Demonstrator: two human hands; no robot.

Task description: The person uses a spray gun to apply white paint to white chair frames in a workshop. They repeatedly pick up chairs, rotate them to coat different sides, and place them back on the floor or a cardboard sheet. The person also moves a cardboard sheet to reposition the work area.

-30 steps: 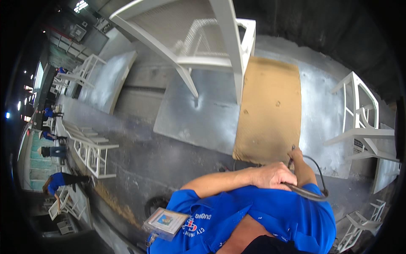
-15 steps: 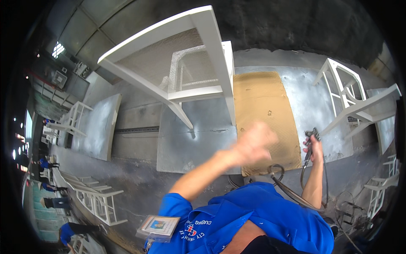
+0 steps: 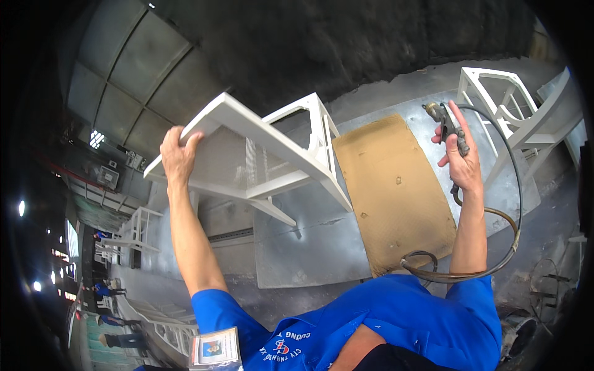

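A white chair [image 3: 281,147] with a mesh back panel stands in front of me on the grey board, its backrest toward my left. My left hand [image 3: 179,154] is closed on the top rail of that backrest, thumb on one side and fingers on the other. Raised at the right, my right hand [image 3: 465,166] holds a spray gun [image 3: 447,127], with the index finger stretched out along it and the other fingers partly curled. A dark hose [image 3: 518,213] runs from the gun in a loop beside my right forearm.
A brown cardboard sheet [image 3: 396,191] lies over the grey board [image 3: 306,250]. More white chairs stand at the right [image 3: 538,136] and along the left. Several people in blue are far off at the left. A dark wall [image 3: 346,43] rises behind the chair.
My left hand has moved left and taken hold of the chair's top rail. The chair has turned and its backrest sits lower. My right hand has lifted the spray gun up and forward.
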